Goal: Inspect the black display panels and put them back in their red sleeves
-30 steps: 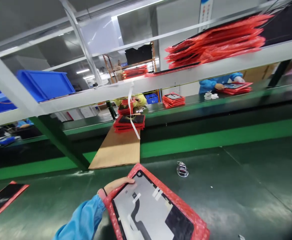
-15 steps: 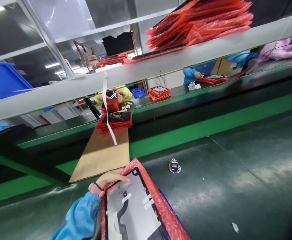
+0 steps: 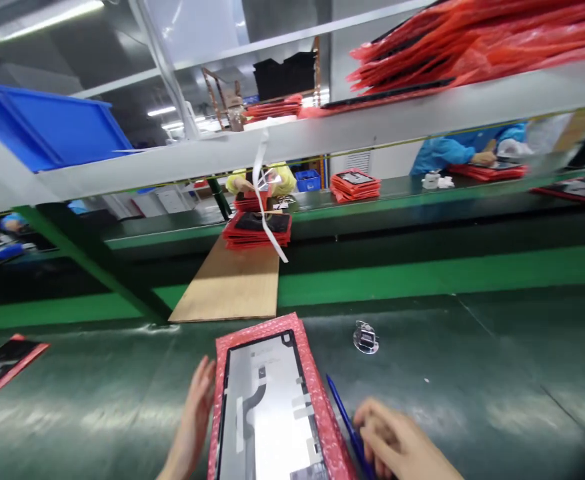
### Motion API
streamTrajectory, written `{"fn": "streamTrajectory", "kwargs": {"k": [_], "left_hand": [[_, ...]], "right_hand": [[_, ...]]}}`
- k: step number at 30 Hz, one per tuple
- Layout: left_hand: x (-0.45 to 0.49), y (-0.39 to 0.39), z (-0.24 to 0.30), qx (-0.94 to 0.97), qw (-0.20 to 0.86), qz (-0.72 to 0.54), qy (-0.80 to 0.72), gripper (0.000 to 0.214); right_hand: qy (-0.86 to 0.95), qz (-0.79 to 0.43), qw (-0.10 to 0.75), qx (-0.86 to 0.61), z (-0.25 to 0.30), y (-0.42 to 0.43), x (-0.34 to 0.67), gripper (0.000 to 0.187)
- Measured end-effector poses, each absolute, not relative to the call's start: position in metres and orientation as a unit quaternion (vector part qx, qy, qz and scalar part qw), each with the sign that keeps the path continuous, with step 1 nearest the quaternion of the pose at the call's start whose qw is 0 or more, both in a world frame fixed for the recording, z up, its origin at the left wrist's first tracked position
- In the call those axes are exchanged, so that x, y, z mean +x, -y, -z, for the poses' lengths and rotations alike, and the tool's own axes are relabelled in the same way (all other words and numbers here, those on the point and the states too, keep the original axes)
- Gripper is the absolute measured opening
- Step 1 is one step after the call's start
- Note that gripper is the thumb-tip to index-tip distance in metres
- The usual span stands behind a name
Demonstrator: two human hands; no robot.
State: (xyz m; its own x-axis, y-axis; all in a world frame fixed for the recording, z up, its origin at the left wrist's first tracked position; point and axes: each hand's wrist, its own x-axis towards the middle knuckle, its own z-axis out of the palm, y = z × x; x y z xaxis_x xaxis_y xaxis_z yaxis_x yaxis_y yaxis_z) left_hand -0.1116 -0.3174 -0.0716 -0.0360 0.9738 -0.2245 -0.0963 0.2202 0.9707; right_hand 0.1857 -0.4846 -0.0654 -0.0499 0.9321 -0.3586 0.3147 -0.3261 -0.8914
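Observation:
A flat screen panel (image 3: 277, 413) with a grey back, black frame, dark ribbon strip and pale tape pieces lies on red bubble wrap (image 3: 317, 393) in front of me. Along its left edge is my left hand (image 3: 197, 407), fingers stretched out and holding nothing; whether they touch the wrap is hard to tell. To the right of the wrap, a blue pen (image 3: 341, 407) lies slanted. My right hand (image 3: 397, 440) has curled fingers closed at the pen's lower part. The panel's near end runs out of view.
A small round metal-and-clear piece (image 3: 366, 338) lies on the dark green bench (image 3: 447, 400). Another wrapped panel (image 3: 2, 367) is at far left. A wooden board (image 3: 232, 287) bridges to the conveyor behind. Overhead, a shelf (image 3: 312, 137) carries red-wrapped stacks (image 3: 482, 47) and a blue bin (image 3: 57, 127). Co-workers sit beyond.
My left hand has let go of the panel's upper left corner and opened beside it. My right hand has come into view at the pen. The view has turned left.

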Motion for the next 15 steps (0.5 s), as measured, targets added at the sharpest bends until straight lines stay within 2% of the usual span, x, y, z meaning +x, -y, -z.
{"fn": "streamTrajectory", "kwargs": {"k": [1,3,5,7,11,12,15], "left_hand": [[-0.110,0.337,0.079,0.370,0.590,-0.471,-0.541,0.061],[-0.101,0.365,0.084,0.308,0.620,-0.475,-0.544,0.055],[-0.092,0.378,0.081,0.278,0.643,-0.478,-0.531,0.051],[-0.087,0.380,0.077,0.260,0.673,-0.465,-0.512,0.046],[-0.083,0.378,0.081,0.217,0.706,-0.458,-0.495,0.037],[-0.082,0.379,0.083,0.211,0.704,-0.468,-0.490,0.039],[-0.072,0.382,0.086,0.200,0.724,-0.462,-0.471,0.051]], "right_hand": [[0.516,-0.475,0.277,-0.656,0.071,0.476,0.188,0.032],[0.547,-0.367,0.243,-0.712,0.082,0.462,0.186,0.050],[0.556,-0.322,0.234,-0.730,0.093,0.453,0.182,0.064],[0.543,-0.342,0.251,-0.725,0.101,0.446,0.184,0.059],[0.484,-0.418,0.321,-0.698,0.105,0.433,0.198,0.016],[0.459,-0.442,0.350,-0.686,0.105,0.430,0.200,0.015],[0.384,-0.496,0.430,-0.649,0.104,0.428,0.197,0.028]]}}
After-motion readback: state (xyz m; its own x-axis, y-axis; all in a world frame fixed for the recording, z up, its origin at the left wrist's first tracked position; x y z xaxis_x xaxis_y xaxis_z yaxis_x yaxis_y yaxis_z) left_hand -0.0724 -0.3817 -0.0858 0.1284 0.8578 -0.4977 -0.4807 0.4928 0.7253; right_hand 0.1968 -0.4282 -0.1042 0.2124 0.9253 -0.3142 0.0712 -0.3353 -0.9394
